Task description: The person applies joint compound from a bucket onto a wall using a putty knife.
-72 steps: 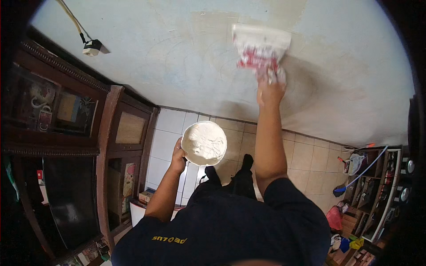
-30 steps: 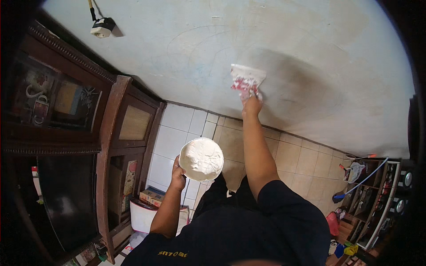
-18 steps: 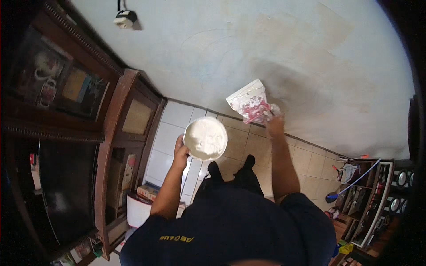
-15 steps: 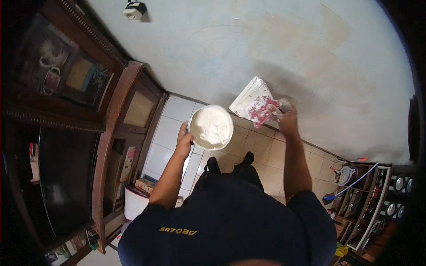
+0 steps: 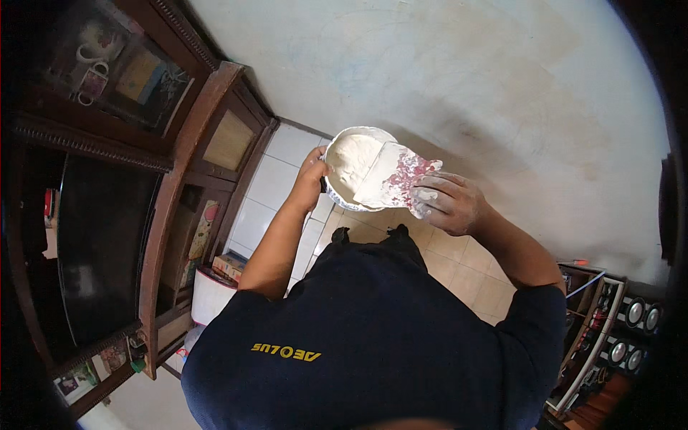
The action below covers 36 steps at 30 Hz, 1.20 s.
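Note:
My left hand [image 5: 308, 180] grips the side of a round white bowl [image 5: 342, 203] with a blue pattern on its outside. Thick white putty [image 5: 352, 154] covers the inside of the bowl. A wide putty spreader [image 5: 390, 175], red and smeared with white, is held in my right hand [image 5: 450, 204]. Its flat blade lies over the right part of the bowl, the edge at the putty; whether it presses into the putty is hard to tell. White smears coat the fingers of my right hand, which are closed on the red end.
A pale, patchy wall [image 5: 344, 64] rises in front. Dark wooden cabinets [image 5: 190, 140] with a black screen [image 5: 100, 251] line the left side, near a white bin [image 5: 211, 297]. A low shelf [image 5: 584, 344] stands at the right. Tiled floor [image 5: 287, 154] lies below.
My right hand has brought the spreader from beside the wall down and left, over the bowl. The bowl has moved slightly up and right in my left hand, and the view has turned a little.

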{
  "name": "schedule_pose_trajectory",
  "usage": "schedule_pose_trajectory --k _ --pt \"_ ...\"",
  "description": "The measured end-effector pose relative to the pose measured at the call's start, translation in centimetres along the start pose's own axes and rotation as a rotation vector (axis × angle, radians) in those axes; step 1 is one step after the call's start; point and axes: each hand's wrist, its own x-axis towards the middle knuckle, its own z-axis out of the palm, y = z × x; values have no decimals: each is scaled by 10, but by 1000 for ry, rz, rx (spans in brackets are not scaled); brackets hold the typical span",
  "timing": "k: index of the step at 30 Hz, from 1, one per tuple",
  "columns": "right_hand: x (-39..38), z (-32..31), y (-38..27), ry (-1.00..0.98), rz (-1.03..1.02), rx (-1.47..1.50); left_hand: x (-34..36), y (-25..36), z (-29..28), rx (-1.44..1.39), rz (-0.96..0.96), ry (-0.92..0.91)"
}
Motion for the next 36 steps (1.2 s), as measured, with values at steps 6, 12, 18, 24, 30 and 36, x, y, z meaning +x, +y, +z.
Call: schedule_pose_trajectory --k 6,12,18,24,30,36 --pt "-7 12 -9 -178 -36 -21 -14 9 11 -55 -72 92" --pt "-15 23 -12 -278 74 -51 -16 4 22 -33 -89 176" --pt "-17 26 -19 -215 119 -61 -11 -1 22 56 -223 168" --pt "-18 25 -23 -202 125 -61 -9 -6 17 28 -190 118" --pt "-15 20 -26 -53 52 -179 -10 -7 11 10 -212 91" --pt "-17 23 -7 -55 65 -182 -21 11 23 20 -126 119"
